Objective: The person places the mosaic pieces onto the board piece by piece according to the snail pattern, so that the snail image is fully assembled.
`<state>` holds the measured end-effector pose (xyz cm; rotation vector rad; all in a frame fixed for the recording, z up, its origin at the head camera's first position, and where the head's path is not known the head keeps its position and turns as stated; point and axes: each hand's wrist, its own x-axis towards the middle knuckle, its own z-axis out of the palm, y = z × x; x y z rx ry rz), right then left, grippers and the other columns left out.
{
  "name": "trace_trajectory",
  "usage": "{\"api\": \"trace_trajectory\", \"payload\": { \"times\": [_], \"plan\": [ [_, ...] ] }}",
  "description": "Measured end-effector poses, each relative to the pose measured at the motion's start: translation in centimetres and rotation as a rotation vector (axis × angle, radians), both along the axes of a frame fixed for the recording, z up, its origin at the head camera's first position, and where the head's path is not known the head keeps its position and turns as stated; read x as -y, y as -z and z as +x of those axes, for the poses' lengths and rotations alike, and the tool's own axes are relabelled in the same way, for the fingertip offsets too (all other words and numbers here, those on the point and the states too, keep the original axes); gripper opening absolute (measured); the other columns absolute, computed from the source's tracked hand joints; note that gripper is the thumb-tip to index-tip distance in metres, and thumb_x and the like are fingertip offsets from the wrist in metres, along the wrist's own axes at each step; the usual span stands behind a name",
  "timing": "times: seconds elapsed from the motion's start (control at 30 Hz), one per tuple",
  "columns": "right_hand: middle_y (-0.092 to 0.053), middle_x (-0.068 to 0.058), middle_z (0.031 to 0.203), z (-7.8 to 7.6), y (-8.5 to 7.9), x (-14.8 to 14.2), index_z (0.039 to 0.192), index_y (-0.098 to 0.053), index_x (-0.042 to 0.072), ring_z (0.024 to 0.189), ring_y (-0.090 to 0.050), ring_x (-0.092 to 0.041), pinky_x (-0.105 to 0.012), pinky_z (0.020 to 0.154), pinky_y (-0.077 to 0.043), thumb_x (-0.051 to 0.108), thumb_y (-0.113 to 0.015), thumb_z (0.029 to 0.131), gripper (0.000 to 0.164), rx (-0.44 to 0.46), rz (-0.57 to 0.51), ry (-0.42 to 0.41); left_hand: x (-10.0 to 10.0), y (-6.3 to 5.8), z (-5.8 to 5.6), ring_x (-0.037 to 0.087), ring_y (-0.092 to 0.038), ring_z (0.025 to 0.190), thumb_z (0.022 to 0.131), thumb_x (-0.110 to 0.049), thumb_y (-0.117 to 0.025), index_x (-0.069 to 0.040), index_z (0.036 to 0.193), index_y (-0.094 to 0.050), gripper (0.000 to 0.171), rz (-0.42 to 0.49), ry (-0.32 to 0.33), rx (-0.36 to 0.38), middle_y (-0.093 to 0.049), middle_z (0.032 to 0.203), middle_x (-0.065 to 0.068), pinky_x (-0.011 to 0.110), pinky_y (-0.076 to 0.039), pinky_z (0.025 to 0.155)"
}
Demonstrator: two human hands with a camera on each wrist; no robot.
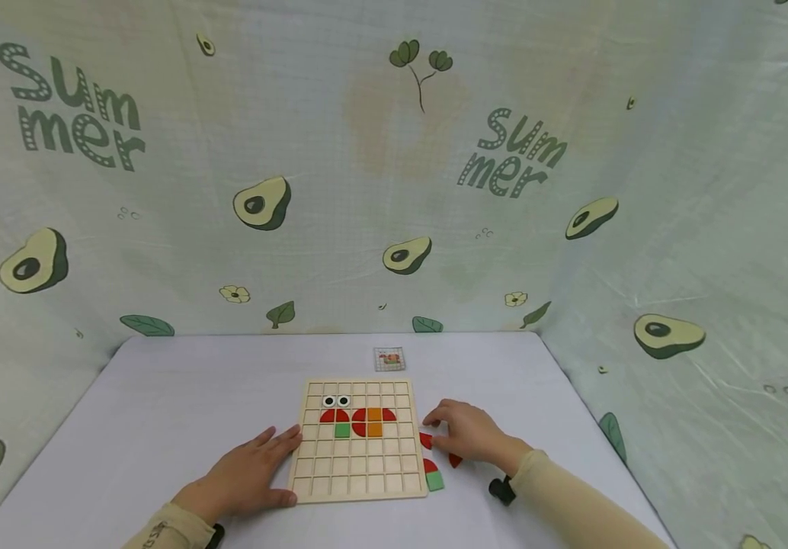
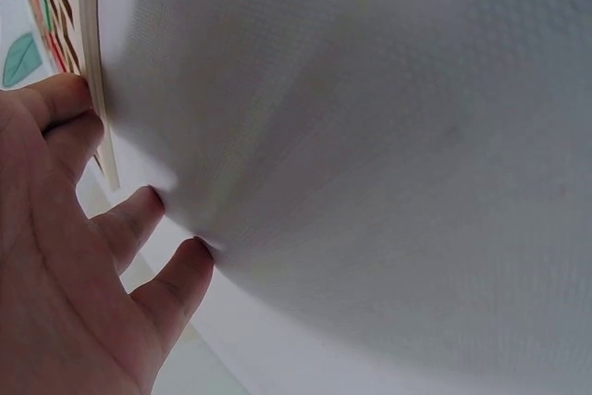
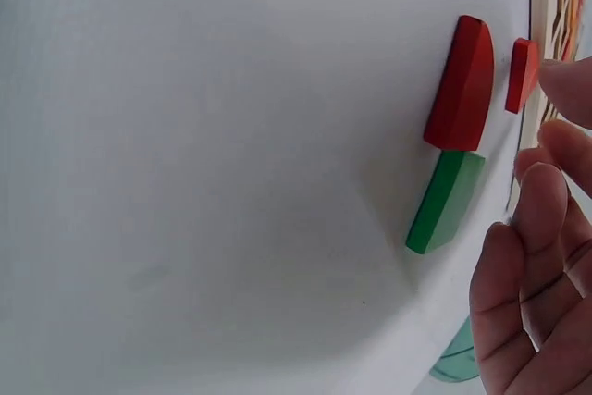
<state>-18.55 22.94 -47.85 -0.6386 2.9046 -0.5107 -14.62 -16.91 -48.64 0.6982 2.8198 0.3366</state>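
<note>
A wooden grid board lies on the table, bearing two eye pieces, several red curved pieces, a green square and orange squares. My left hand rests spread at its left edge, fingertips against the rim. My right hand hovers just off the right edge, fingers loosely bent, no piece showing between them. Its thumb is close by a small red piece beside the board. In the right wrist view, a larger red piece and a green piece lie beneath the hand.
Beyond the board lies a small pattern card with a coloured picture. A red quarter-round piece and a light green square sit by the board's lower right edge. Printed cloth hangs around the white table.
</note>
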Motion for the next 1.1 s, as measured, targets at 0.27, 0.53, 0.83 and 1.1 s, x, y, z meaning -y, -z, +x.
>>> {"api": "trace_trajectory", "payload": {
  "times": [0.27,0.53,0.83,1.1],
  "plan": [
    [-0.06,0.012,0.096,0.27,0.31,0.01,0.11,-0.075,0.021,0.077,-0.051,-0.006,-0.024,0.065,-0.048,0.023,-0.075,0.085,0.025,0.01,0.005,-0.043,-0.04,-0.01,0.04,0.043,-0.034,0.14,0.074,-0.065,-0.075,-0.012,0.148,-0.048,0.096,-0.004,-0.01,0.001,-0.04,0.156,0.001,0.059,-0.035,0.109],
    [-0.058,0.014,0.095,0.16,0.7,0.21,0.113,-0.075,0.022,0.076,-0.051,-0.004,-0.022,0.064,-0.048,0.025,-0.074,0.087,0.026,0.014,0.024,-0.049,-0.02,0.01,0.0,0.044,-0.034,0.14,0.074,-0.064,-0.076,-0.011,0.148,-0.048,0.095,-0.001,-0.007,-0.001,-0.04,0.156,0.002,0.059,-0.035,0.108],
    [-0.057,0.014,0.09,-0.04,0.88,-0.12,0.113,-0.073,0.02,0.075,-0.05,-0.005,-0.023,0.063,-0.047,0.027,-0.075,0.086,0.028,-0.018,0.056,-0.028,0.06,0.08,-0.09,0.045,-0.034,0.139,0.074,-0.065,-0.075,-0.01,0.148,-0.048,0.096,0.006,0.005,0.001,-0.04,0.156,0.003,0.061,-0.036,0.107],
    [-0.056,0.014,0.089,-0.36,0.94,-0.66,0.113,-0.073,0.02,0.075,-0.05,-0.005,-0.023,0.061,-0.046,0.028,-0.077,0.085,0.029,-0.022,0.045,-0.02,0.03,-0.08,-0.06,0.045,-0.035,0.139,0.074,-0.064,-0.075,-0.01,0.148,-0.048,0.096,0.009,0.009,-0.007,-0.041,0.155,0.004,0.059,-0.036,0.108]
  ]
}}
